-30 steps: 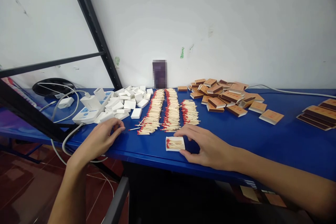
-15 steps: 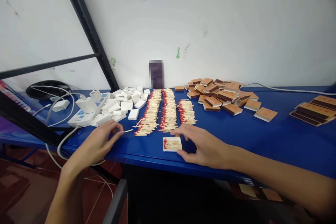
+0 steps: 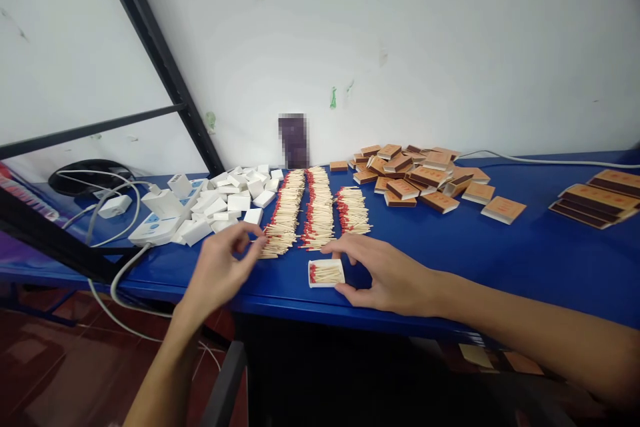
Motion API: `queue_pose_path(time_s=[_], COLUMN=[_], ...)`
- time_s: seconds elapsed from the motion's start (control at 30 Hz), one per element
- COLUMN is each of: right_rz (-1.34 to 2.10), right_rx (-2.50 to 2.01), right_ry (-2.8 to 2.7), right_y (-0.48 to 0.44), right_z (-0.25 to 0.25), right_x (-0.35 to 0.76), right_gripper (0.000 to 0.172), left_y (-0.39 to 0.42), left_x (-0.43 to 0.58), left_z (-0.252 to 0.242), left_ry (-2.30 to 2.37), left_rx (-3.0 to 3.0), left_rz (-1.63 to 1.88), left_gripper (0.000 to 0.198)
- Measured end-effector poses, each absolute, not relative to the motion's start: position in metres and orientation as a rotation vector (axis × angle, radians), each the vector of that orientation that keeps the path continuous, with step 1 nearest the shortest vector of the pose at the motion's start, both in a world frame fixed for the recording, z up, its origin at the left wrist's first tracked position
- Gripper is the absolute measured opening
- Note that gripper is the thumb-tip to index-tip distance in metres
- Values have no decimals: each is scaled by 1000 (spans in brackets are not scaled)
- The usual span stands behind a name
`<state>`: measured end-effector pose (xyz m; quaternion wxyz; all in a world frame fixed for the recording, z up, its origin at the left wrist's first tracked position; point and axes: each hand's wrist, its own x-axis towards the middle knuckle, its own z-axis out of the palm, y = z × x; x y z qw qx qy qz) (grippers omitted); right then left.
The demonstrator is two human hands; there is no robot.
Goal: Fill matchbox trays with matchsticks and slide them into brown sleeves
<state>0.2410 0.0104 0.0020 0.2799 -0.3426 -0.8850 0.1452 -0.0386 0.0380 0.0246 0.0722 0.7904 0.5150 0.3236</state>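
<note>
My right hand [image 3: 383, 273] grips a small white matchbox tray [image 3: 325, 284] at its right end, thumb in front and fingers behind. Inside the tray lie red-headed matches, their heads toward the left. My left hand [image 3: 227, 263] is pinched closed at the front left edge of the leftmost row of matches [image 3: 285, 213]; the match in its fingertips is hard to tell from the row behind. A middle row of matches [image 3: 319, 210] and a shorter right row [image 3: 353, 209] lie beside it.
White inner trays [image 3: 235, 193] are heaped at left, near a power strip [image 3: 159, 227] with chargers and cables. Orange matchbox sleeves [image 3: 427, 177] pile up at right, with flattened ones [image 3: 595, 203] farther right. A black shelf post [image 3: 165, 73] rises at left. The blue table's front edge [image 3: 350, 317] runs close by.
My left hand has moved right, carrying a match from the bare table to the leftmost row. My right hand keeps its hold on the tray. The view has shifted slightly.
</note>
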Motion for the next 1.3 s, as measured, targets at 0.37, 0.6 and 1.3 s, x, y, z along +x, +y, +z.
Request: queue_pose_path(time_s=[0.37, 0.6, 1.3], right_rz=[377, 367, 365], right_rx=[-921, -910, -924], right_ry=[-2398, -2383, -2411], right_y=[9, 8, 9], right_z=[2, 4, 3], right_x=[242, 240, 240], right_gripper=[36, 36, 36], left_y=[60, 59, 64], left_x=[-70, -69, -69], left_z=[18, 18, 17], left_ry=[1669, 1633, 1598], left_rx=[2410, 2495, 2537], left_rz=[889, 725, 681], left_gripper=[29, 31, 26])
